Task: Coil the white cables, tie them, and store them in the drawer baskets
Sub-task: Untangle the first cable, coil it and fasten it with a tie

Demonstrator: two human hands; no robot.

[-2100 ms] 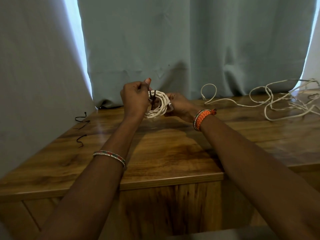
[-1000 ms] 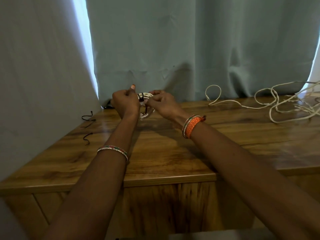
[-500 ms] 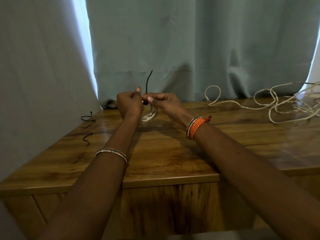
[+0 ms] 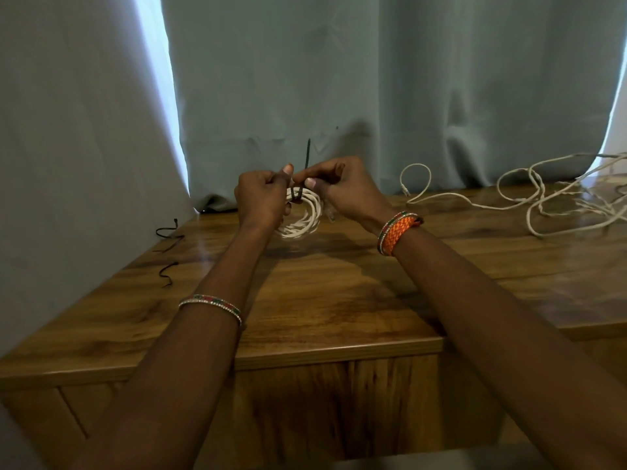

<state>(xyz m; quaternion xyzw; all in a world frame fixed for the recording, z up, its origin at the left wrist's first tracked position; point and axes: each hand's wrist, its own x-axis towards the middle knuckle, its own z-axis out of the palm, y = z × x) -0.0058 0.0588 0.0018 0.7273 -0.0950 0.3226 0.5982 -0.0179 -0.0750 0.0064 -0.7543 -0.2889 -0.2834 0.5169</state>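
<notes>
Above the cabinet top's [image 4: 322, 300] back edge, the white coil [image 4: 307, 215] hangs directly under both hands. The tie's [image 4: 307, 156] upright tail is pinched by the right hand [image 4: 342, 189]; the coil is gripped by the left hand [image 4: 259, 198].

- Both my arms reach forward from the bottom corners of the frame and meet just above centre.
- My left hand [image 4: 261, 198] is curled, thumb tip up, gripping the coiled cable [image 4: 302, 215].
- My right hand [image 4: 342, 188] pinches the dark tie [image 4: 307, 157] between thumb and forefinger, I think; the fingertips blur.
- My knuckles almost touch.
</notes>
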